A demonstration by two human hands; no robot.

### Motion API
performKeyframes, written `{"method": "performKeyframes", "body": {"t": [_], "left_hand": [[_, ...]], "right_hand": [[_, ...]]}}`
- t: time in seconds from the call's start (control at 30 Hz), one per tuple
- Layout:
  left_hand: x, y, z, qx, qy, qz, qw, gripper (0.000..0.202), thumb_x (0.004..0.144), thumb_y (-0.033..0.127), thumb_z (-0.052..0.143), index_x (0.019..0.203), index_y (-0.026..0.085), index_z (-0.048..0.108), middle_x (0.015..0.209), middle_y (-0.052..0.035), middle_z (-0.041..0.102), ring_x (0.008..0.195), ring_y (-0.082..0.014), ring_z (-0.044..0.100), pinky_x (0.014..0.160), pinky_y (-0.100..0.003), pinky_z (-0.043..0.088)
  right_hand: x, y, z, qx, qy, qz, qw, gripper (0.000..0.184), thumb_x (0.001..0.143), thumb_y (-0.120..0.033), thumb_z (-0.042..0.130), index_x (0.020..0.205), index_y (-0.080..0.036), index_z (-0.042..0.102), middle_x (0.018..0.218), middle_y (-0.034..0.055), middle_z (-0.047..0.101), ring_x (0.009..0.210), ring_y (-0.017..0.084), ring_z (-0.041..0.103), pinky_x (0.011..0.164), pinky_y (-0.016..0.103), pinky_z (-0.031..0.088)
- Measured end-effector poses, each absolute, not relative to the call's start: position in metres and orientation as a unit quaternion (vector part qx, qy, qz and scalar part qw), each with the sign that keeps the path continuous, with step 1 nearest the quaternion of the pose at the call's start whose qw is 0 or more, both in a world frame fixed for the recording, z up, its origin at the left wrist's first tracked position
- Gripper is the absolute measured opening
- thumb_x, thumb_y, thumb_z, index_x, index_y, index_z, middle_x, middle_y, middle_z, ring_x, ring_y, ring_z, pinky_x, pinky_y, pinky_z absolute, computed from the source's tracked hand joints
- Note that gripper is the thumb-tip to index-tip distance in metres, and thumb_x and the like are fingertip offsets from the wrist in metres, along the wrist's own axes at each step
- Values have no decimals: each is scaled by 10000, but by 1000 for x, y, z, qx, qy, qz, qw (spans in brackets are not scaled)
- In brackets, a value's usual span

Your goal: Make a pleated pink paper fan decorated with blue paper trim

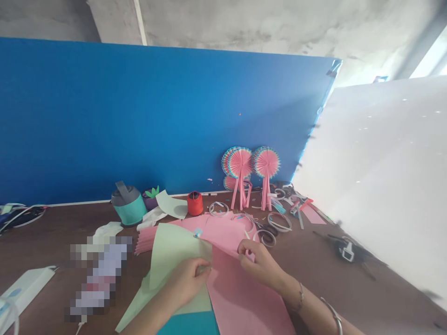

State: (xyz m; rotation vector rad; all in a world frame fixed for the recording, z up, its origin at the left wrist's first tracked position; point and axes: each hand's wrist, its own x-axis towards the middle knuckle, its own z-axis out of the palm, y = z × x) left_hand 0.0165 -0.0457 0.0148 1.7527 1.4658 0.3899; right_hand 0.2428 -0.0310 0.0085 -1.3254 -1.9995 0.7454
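My left hand (188,281) is closed, thumb and fingers pinched at the right edge of a pale green paper sheet (174,246), which curls up. More green paper and a teal sheet (190,323) lie under that hand. My right hand (260,265) is closed on the edge of a pink paper sheet (240,284), where the fingertips partly hide the grip. Beyond both hands lies more pink paper (221,229), with pleated pink paper (145,239) at its left. A small pale blue scrap (198,232) rests on the paper between them.
Pink paper fans (241,163) stand against the blue partition (157,121). Along the back are a teal-grey container (129,207), a red container (194,204) and rolls of white tape (279,222). A watch (347,251) lies right; a white power strip (26,295) lies left.
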Motion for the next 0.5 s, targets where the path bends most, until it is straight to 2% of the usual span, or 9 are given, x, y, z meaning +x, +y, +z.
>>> {"method": "performKeyframes", "body": {"t": [0.1,0.17,0.23,0.3,0.33,0.43,0.5], "left_hand": [[16,-51,11,774,574,164,211,185,803,229,473,811,202,657,798,-54,650,733,-212,614,636,-282,428],[14,-53,11,800,556,218,65,118,792,187,489,773,196,605,847,-66,625,817,-232,603,693,-318,442],[7,-49,15,777,549,304,-51,95,810,233,516,873,197,578,993,-103,612,990,-277,563,816,-394,433],[-6,-38,21,716,581,374,-99,294,822,346,544,1074,196,531,1225,-150,535,1194,-334,445,949,-490,357],[-15,-31,24,691,615,375,-65,413,822,390,543,1183,201,476,1315,-153,477,1257,-342,385,980,-513,334],[-38,-12,32,613,686,372,123,651,759,503,586,1286,174,392,1358,-181,454,1299,-369,353,1018,-550,305],[-46,-9,36,543,674,407,291,733,731,484,632,1331,182,339,1339,-184,489,1270,-341,422,995,-504,372]], "right_hand": [[249,-27,-3,-496,-743,291,341,89,680,-131,406,621,-197,409,617,-26,488,603,121,433,609,244,373],[251,-26,-10,-469,-759,280,353,79,690,-134,413,644,-199,417,639,-19,499,618,127,446,621,251,383],[253,-26,-12,-433,-785,254,362,77,696,-127,422,682,-202,428,684,-4,521,649,138,468,639,261,396],[255,-27,-12,-399,-811,217,370,98,702,-110,422,717,-206,437,719,11,533,676,150,484,652,273,406],[255,-28,-11,-384,-821,198,374,110,707,-102,419,730,-208,439,726,16,533,683,154,487,658,280,410],[255,-30,-7,-359,-833,144,395,140,724,-78,411,754,-212,439,733,21,529,694,161,491,669,292,417],[254,-30,-5,-357,-834,121,403,155,729,-63,409,759,-212,438,737,24,532,701,163,492,666,291,419]]}}
